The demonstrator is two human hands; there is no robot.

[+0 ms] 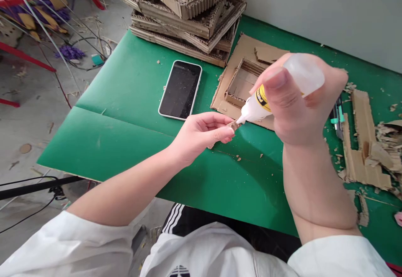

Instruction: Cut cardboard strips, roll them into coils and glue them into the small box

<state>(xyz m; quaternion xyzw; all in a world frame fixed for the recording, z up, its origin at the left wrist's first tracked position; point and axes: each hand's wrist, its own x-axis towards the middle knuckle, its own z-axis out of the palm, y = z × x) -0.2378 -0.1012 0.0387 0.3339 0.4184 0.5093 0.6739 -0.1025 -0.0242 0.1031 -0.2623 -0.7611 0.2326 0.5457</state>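
My right hand [295,101] grips a clear glue bottle [306,76] with a yellow label, tipped down to the left. Its white nozzle touches a small brown cardboard piece [234,125] pinched between the fingers of my left hand [201,134]. Both hands hover just above the green table [125,114]. Right behind them lies a flat cardboard base with a low square frame [240,84] glued on it.
A phone [180,88] lies face up left of the frame. Stacked corrugated cardboard models [185,13] stand at the back. Cardboard strips and scraps [364,143] and a utility knife [337,118] lie on the right. The floor with cables is on the left.
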